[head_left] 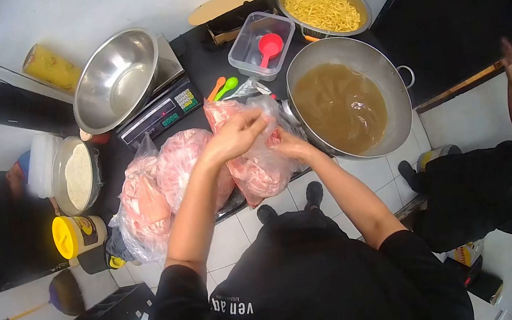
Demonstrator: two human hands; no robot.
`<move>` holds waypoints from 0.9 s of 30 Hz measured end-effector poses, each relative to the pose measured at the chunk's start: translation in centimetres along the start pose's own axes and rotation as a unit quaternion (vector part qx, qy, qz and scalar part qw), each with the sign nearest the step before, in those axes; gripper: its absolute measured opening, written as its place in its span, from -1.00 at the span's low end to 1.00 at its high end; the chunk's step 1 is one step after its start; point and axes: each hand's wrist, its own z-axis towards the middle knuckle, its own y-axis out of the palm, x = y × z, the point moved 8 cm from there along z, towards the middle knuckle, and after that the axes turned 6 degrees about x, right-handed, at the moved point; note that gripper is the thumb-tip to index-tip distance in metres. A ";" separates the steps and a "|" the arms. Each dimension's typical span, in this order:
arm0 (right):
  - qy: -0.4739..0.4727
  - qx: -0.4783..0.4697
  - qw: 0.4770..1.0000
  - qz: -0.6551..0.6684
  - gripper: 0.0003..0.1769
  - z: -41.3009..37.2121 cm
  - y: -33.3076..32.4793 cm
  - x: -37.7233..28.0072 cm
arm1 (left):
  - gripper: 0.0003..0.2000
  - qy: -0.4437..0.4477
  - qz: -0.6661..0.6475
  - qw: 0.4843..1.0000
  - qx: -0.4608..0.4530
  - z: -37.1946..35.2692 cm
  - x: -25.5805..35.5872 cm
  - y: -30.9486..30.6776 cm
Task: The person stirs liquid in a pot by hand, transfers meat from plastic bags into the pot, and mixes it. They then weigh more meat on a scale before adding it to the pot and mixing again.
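Three clear plastic bags of pale pink raw meat lie along the near edge of the dark table. At the rightmost plastic bag [263,171], my left hand [235,136] lies across the top, fingers bent together over the loose film. My right hand [292,145] grips the same bag on its right side, fingertips partly hidden by plastic. Left of it sit the middle bag [178,165] and the left bag [144,201], touching each other. Just right of my right hand stands a large metal pot [404,111] with brown liquid inside.
A steel bowl [86,103] rests on a digital scale [162,120]. Behind are a plastic container [244,61] with a red scoop [270,47], and a colander [362,6] of yellow fries. A flour bowl [95,179] and yellow-lidded tub [66,237] stand left. Another person [488,190] stands right.
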 end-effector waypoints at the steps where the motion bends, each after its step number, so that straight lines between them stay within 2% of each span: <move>1: -0.023 -0.027 0.999 0.033 -0.08 0.1 0.6 -0.2 | -0.73 0.003 0.003 1.000 -0.002 0.2 -0.6 -1.3; 2: -0.048 -0.051 0.995 0.065 -0.20 0.2 1.1 -0.3 | -0.72 0.101 0.011 0.994 0.047 0.7 -0.2 -3.7; 3: -0.052 -0.043 0.996 0.067 -0.20 1.4 1.6 0.9 | -0.70 0.200 0.018 0.975 0.094 1.2 0.0 -6.0; 4: -0.068 -0.081 0.984 0.143 -0.21 2.9 2.9 2.4 | -0.62 0.118 -0.006 0.966 0.230 2.9 -3.1 -9.7; 5: -0.085 -0.114 0.966 0.215 -0.22 3.3 3.1 3.0 | -0.54 0.036 -0.035 0.933 0.357 4.4 -7.3 -12.3; 7: -0.079 -0.113 0.977 0.164 -0.11 1.5 2.1 1.3 | -0.41 -0.088 0.022 0.890 0.446 8.7 -19.2 -13.4; 8: -0.082 -0.098 0.978 0.162 -0.11 1.2 1.9 1.2 | -0.41 -0.182 -0.088 0.896 0.396 11.0 -26.4 -12.1; 9: -0.091 -0.088 0.978 0.164 -0.13 1.2 1.9 1.2 | -0.41 -0.273 -0.191 0.881 0.335 12.2 -30.7 -10.2; 11: -0.099 -0.074 0.978 0.167 -0.14 1.1 1.2 1.4 | -0.57 -0.265 -0.158 0.895 0.322 10.3 -26.2 -8.2; 12: -0.066 -0.060 0.984 0.152 -0.07 1.1 1.1 2.0 | -0.66 -0.265 -0.204 0.893 0.300 10.4 -26.3 -7.9; 13: -0.033 -0.053 0.989 0.136 -0.01 1.1 1.3 2.6 | -0.66 -0.268 -0.204 0.892 0.303 10.4 -26.5 -7.9; 14: -0.040 -0.100 0.980 0.165 0.09 1.1 1.8 2.7 | -0.71 -0.255 -0.241 0.890 0.292 10.9 -26.6 -7.5; 17: -0.049 -0.126 0.970 0.201 0.06 1.3 1.7 3.6 | -0.82 -0.199 -0.285 0.887 0.305 12.6 -28.0 -8.4; 18: -0.051 -0.141 0.968 0.200 0.06 0.8 1.7 2.9 | -0.82 -0.184 -0.281 0.871 0.358 11.7 -26.9 -8.6; 19: -0.043 -0.135 0.979 0.144 0.01 -0.4 1.1 1.8 | -0.81 -0.169 -0.277 0.854 0.407 11.0 -25.9 -8.7; 20: -0.035 -0.126 0.987 0.089 -0.03 -1.2 0.7 1.1 | -0.78 -0.160 -0.311 0.844 0.406 10.8 -26.4 -8.6; 21: -0.037 -0.134 0.986 0.088 -0.03 -1.2 0.6 0.9 | -0.78 -0.197 -0.332 0.841 0.379 9.7 -25.7 -8.5; 23: 0.071 -0.117 0.983 0.120 -0.06 -1.4 0.4 2.6 | -0.76 -0.142 -0.334 0.836 0.411 8.2 -23.2 -8.9; 27: 0.059 -0.118 0.970 0.202 -0.17 -1.7 0.1 3.2 | -0.76 -0.093 -0.347 0.831 0.424 4.8 -21.2 -7.0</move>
